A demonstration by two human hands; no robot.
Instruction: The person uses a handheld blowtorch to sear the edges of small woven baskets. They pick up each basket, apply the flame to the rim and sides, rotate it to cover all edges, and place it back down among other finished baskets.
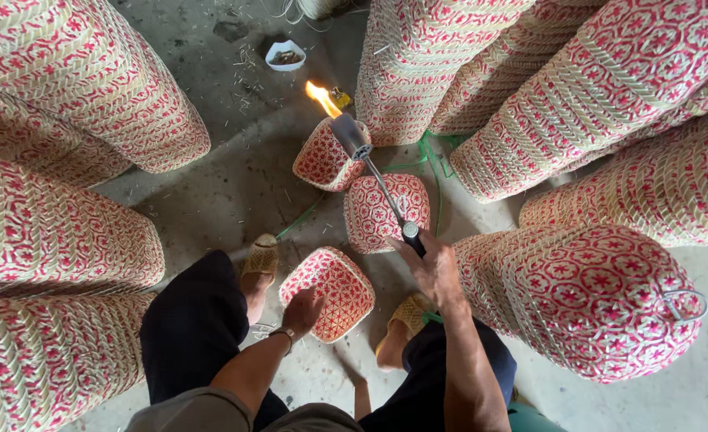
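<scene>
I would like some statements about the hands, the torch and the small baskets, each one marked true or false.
1. The right hand holds a lit torch. True.
2. The flame points at the white bowl and touches it. False: the flame burns above the far small basket, apart from the bowl.
3. The left hand rests on the near small basket. True.
4. Three small baskets lie on the floor between the stacks. True.
5. The tall basket stacks are blue and white. False: they are red and pale straw.
6. The person is barefoot. False: woven sandals are on the feet.
</scene>
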